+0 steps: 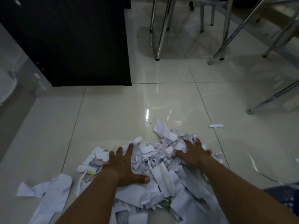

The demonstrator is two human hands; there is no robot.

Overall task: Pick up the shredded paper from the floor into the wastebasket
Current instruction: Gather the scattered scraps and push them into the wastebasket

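A heap of white shredded paper (160, 172) lies on the glossy tiled floor in the lower middle of the view. My left hand (126, 165) rests flat on the heap's left side, fingers spread, thumb pointing right. My right hand (194, 152) presses on the heap's far right part, fingers spread over the scraps. Neither hand grips any paper. A larger torn sheet (53, 196) lies to the lower left, a small scrap (216, 125) to the far right, and a thin strip (253, 162) further right. No wastebasket can be made out.
A black cabinet (77, 41) stands at the upper left. Chrome chair and table legs (159, 29) crowd the upper right, with one leg (273, 97) reaching toward the right edge. A dark blue patterned object (286, 198) sits at the lower right.
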